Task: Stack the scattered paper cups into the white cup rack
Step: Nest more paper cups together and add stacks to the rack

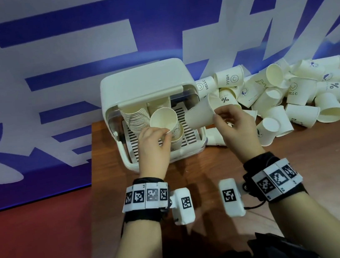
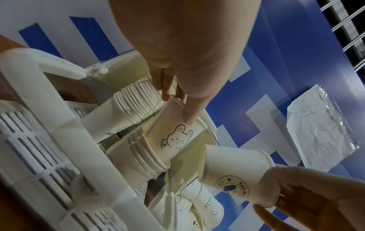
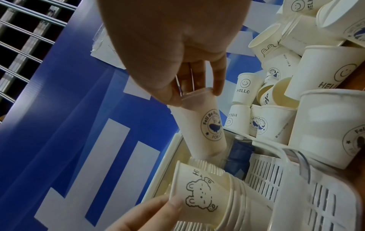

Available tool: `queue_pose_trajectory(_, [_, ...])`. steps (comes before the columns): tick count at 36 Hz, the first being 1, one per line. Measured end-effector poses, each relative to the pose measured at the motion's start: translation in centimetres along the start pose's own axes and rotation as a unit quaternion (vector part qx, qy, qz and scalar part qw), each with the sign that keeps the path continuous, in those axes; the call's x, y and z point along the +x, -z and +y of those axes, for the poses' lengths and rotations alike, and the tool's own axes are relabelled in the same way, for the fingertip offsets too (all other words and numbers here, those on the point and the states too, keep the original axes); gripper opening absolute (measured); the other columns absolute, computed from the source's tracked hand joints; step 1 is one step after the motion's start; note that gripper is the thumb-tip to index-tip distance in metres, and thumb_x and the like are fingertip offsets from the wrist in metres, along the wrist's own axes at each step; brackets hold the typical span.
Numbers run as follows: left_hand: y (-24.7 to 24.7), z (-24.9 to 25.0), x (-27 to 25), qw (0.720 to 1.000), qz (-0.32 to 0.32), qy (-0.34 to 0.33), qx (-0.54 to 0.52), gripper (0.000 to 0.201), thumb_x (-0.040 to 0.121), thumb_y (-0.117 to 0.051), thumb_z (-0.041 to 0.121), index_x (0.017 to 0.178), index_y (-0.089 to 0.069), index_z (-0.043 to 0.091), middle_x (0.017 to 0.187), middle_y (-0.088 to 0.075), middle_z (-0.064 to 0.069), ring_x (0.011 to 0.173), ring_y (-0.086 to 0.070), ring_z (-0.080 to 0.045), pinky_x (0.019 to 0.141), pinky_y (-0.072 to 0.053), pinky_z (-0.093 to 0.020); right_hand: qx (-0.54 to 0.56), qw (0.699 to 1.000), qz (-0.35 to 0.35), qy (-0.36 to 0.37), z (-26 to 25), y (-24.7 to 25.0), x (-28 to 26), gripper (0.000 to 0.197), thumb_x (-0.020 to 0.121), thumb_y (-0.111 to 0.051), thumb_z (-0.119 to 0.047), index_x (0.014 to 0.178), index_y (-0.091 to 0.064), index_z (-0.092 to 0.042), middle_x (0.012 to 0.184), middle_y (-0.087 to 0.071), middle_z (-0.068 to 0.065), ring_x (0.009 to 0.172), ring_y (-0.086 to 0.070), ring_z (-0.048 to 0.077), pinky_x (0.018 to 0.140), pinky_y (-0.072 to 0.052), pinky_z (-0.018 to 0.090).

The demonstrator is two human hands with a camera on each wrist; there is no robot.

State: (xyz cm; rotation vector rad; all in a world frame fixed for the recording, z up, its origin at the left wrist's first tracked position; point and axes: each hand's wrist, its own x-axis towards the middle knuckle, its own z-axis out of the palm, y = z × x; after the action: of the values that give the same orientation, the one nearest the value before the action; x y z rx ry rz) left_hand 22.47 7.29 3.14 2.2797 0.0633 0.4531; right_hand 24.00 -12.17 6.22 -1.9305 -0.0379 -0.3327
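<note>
The left hand (image 1: 153, 140) pinches the rim of a bear-printed paper cup (image 2: 173, 139), thumb outside and fingers over the lip, and the cup sits partly nested, mouth up and tilted toward the person, in the short stack (image 2: 138, 156) standing in the white cup rack (image 1: 149, 83). A taller leaning stack (image 1: 135, 117) stands just beside it, on its left, in the rack. The right hand (image 1: 233, 124) holds a whale-logo cup (image 3: 205, 129) by its rim between thumb and fingertips, base pointing toward the rack opening, just beside the bear cup but apart from it. To the right of the rack, the loose pile of cups (image 1: 291, 94) lies jumbled on the wooden surface (image 1: 302, 175), some on their sides, some upside down. These cups look very light and thin-walled, so I judge that a squeeze on the side would oval or crease them and make nesting bind; the rolled rim is the stiffest part and seems the best place to hold. The plain paper should not be slippery, but a nested cup may stick, and the light stack may tip if pushed off-axis.
</note>
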Motion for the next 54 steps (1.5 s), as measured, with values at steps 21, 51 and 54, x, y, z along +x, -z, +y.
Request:
queue_pose_trajectory(21, [-1.3,-1.4,0.5,0.989,-0.139,0.036,0.026,0.022,0.097,-0.053,0.021,0.107,-0.068,0.009,0.122,-0.059,-0.010,0.116,-0.051,-0.024,0.086,-0.035,-0.024,0.023,0.999,-0.029,0.017,-0.1,-1.5,0.1,0.014,0.087,-0.063,-0.006,0.088,-0.064,-0.020,0.081,-0.064,-0.016,0.079,-0.060,-0.001,0.078,-0.048,0.016])
queue_pose_trajectory(51, [-1.4,-2.0,2.1,0.976,-0.008,0.140,-0.165,0.024,0.096,-0.053,0.018,0.119,-0.059,0.018,0.114,-0.063,0.004,0.109,-0.058,-0.011,0.098,-0.046,-0.030,-0.160,0.943,-0.228,0.183,2.0,-5.5,2.0,0.015,0.085,-0.056,-0.010,0.092,-0.066,-0.002,0.096,-0.066,0.011,0.095,-0.058,0.031,0.085,-0.033,0.017])
queue_pose_trajectory(54, [-1.7,-2.1,2.3,0.977,-0.017,0.136,-0.164,0.025,0.097,-0.051,0.022,0.121,-0.058,0.021,0.118,-0.063,0.005,0.113,-0.056,-0.011,0.100,-0.045,-0.031,-0.165,0.942,-0.237,0.172,2.4,-6.0,1.9,0.016,0.086,-0.056,-0.010,0.093,-0.068,-0.001,0.110,-0.064,0.015,0.108,-0.056,0.033,0.094,-0.032,0.020])
